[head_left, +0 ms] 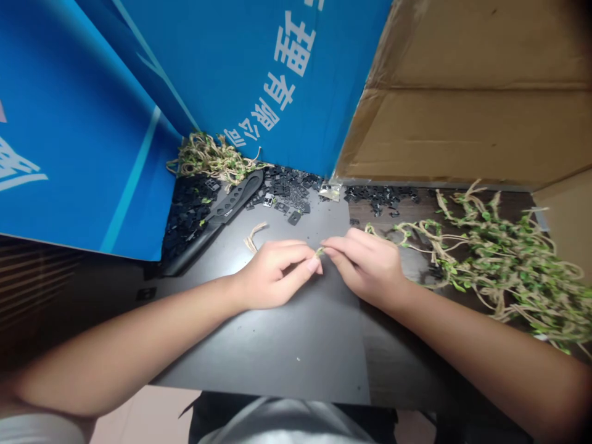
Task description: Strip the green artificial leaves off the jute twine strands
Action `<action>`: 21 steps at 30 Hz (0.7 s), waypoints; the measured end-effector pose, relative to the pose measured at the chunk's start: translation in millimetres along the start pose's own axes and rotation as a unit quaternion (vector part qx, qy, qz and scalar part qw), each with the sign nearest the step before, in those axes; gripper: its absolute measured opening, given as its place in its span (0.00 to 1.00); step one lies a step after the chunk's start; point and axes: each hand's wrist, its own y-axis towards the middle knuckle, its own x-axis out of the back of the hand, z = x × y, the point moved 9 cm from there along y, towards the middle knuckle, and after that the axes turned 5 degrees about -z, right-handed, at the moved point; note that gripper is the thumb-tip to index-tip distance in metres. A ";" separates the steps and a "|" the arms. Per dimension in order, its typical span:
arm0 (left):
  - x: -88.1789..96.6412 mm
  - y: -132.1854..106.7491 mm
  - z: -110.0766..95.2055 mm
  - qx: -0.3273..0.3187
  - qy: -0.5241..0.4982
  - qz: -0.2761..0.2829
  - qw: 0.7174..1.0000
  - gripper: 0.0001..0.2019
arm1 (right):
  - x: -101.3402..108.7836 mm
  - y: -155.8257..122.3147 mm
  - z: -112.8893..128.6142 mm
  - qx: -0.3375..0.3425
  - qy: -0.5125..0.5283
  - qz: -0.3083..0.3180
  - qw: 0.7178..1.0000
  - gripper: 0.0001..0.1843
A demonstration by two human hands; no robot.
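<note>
My left hand (pixel 276 271) and my right hand (pixel 365 262) meet at the middle of a dark mat (pixel 287 345), fingertips pinched together on the end of a jute twine with small green leaves (pixel 320 251). The twine runs from my right hand toward a big tangled pile of the same leafy twine (pixel 504 265) on the right. A short loose bit of twine (pixel 253 237) lies just beyond my left hand.
Several small black plastic clips (pixel 287 188) are heaped at the back of the table, more (pixel 379 197) to the right. A black tool (pixel 217 216) lies at back left beside another twine bundle (pixel 210 157). Blue printed boards (pixel 92 123) and brown cardboard (pixel 472 111) wall the table.
</note>
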 end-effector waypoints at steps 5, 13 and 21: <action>3.2 1.2 -1.6 -0.016 -0.044 -0.037 0.998 0.10 | -7.6 -2.0 3.4 0.015 -0.002 0.045 0.999 0.11; 6.8 0.7 -0.9 -0.023 -0.018 -0.064 0.998 0.12 | -18.8 -6.5 12.1 0.042 -0.034 0.088 0.995 0.14; -1.5 -3.9 4.0 -0.035 0.073 -0.054 0.995 0.12 | -19.0 -7.6 27.9 0.111 -0.056 0.089 0.988 0.11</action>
